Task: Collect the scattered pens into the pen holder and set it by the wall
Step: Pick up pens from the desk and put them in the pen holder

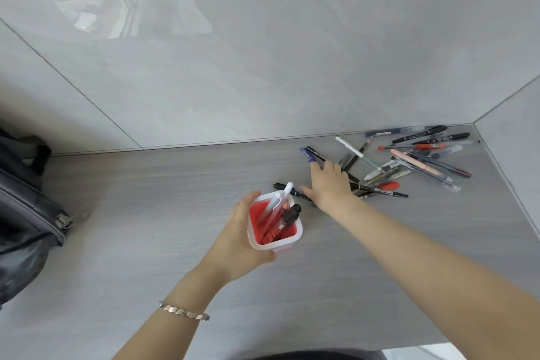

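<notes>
A square pen holder point(296, 232), white outside and red inside, stands on the grey desk with a few pens in it, one white and one black-capped. My left hand point(236, 240) grips its left side. My right hand point(330, 184) lies flat, fingers spread, over pens at the near-left edge of a scattered pile point(415, 161). A blue pen point(307, 154) and a black pen point(285, 186) stick out from under its fingers. I cannot tell whether the fingers pinch any pen.
The grey tiled wall point(263, 82) runs behind the desk and meets a side wall point(514, 155) at the right corner, where the pile lies. A dark backpack point(26, 213) sits at the left edge. The desk's front edge point(409, 343) is near my body.
</notes>
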